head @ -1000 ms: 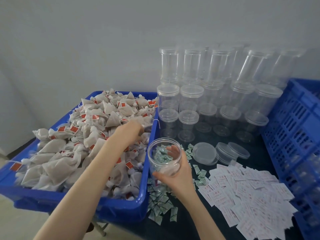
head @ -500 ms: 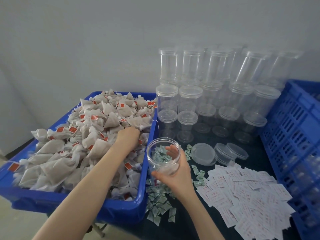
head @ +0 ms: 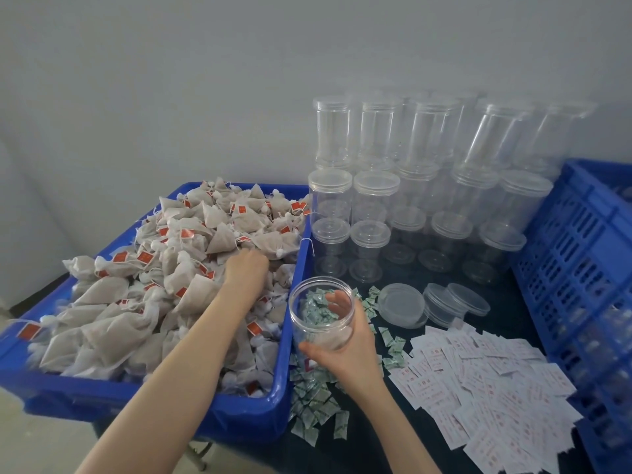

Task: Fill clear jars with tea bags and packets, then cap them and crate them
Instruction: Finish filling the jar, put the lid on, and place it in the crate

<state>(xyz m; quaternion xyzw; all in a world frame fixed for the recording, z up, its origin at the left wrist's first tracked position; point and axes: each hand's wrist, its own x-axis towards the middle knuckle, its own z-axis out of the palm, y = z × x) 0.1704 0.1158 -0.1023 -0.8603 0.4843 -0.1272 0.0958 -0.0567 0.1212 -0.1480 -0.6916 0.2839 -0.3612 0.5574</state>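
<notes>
One open jar (head: 321,314) is being held just beside the blue bin (head: 273,401) by the right hand (head: 345,350), its grip wrapped round it. Three loose lids (head: 403,304) are lying near it on the counter (head: 506,292). The left hand (head: 246,268) is being pressed into the tea bags (head: 191,234); its grip cannot be told.

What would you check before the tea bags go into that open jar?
1. Jar open, no lid on: ok.
2. Jar held steady: ok, the right hand grips its side, beside the bin.
3. Left hand on the tea bags: ok, it rests on the pile; whether it has pinched one, cannot tell.
4. Room in the jar: ok, no tea bags inside it.
5. Lids within reach for capping: ok, loose ones lie just right of the jar.
6. Crate ready for filled jars: cannot tell, its inside is blurred.
</notes>
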